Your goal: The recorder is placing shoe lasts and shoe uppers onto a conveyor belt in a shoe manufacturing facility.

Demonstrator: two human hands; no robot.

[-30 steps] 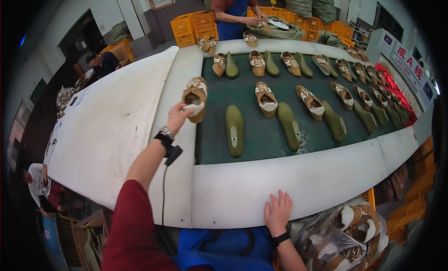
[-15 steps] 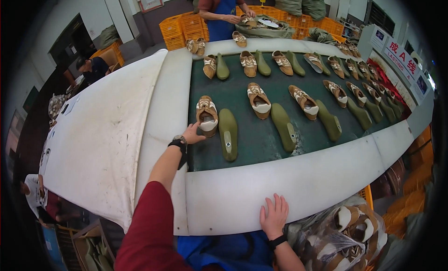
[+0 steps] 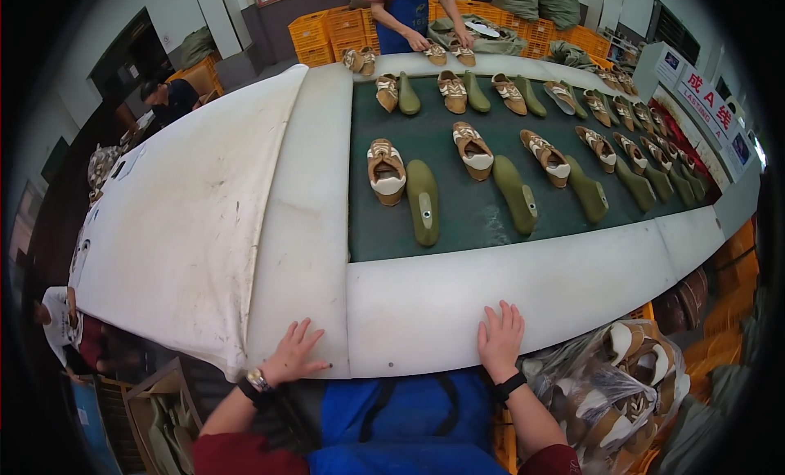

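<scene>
My left hand [image 3: 293, 354] rests with spread fingers on the white table border near its front edge, holding nothing. Further right, my right hand [image 3: 500, 341] lies flat on the same white border [image 3: 425, 311], also bare. Beyond them runs a dark green conveyor belt [image 3: 392, 248] with two rows of brown and white shoe uppers, each beside a green shoe last. Closest to my left hand are the front-left shoe upper [image 3: 385, 172] and its green last [image 3: 422, 202]; neither hand touches them.
Opposite, a co-worker in a blue apron [image 3: 401, 21] handles a pair of shoe uppers [image 3: 448, 54]. A white-covered table [image 3: 196, 213] adjoins on the left. A plastic bag of shoe uppers [image 3: 630, 385] stands by my right arm; a box of green lasts [image 3: 168, 426] is at lower left.
My left hand has drawn back from beside the front-left shoe upper to the table's front border. My right hand stays on the border. The co-worker now has two shoe uppers at the far edge.
</scene>
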